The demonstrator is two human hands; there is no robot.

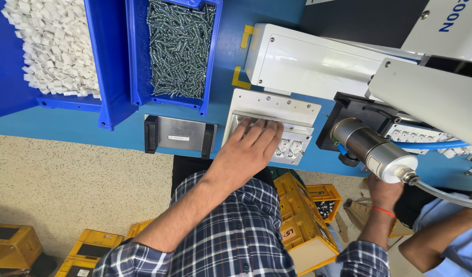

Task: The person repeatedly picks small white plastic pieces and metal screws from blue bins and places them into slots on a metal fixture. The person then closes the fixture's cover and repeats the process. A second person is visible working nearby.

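**A:** Where is the white fixture tray [297,149] you are working at?

**B:** It sits on the blue bench [66,125], near the front edge, just under a pale metal plate [274,105] with small screws at its corners. Your left hand [251,149] lies flat on top of it, palm down, fingers stretched out side by side and pointing into the slot below the plate. The fingers are extended, not curled round anything; whether the tips press a part underneath I cannot tell. To the right of your fingers the tray shows round sockets with small metal pieces in them.

**A:** And your other hand?

**B:** Your right hand [384,192] is below the bench edge, mostly hidden behind a silver cylinder [372,149] with a clear hose [446,195] leaving its end. A red thread circles the wrist. You cannot see the fingers, so their state is unknown.

**A:** What lies around the tray?

**B:** Just left of it a brushed metal block [179,134] with black ends. Behind that, a blue bin of screws [178,48], and further left a blue bin of small white pieces [54,46]. Behind the tray stands a white machine housing [308,64], with yellow tape marks at its corner. On the right, another person's arm [441,236] in a light blue sleeve reaches in. Yellow crates [300,225] rest on the speckled floor [66,190] under you.
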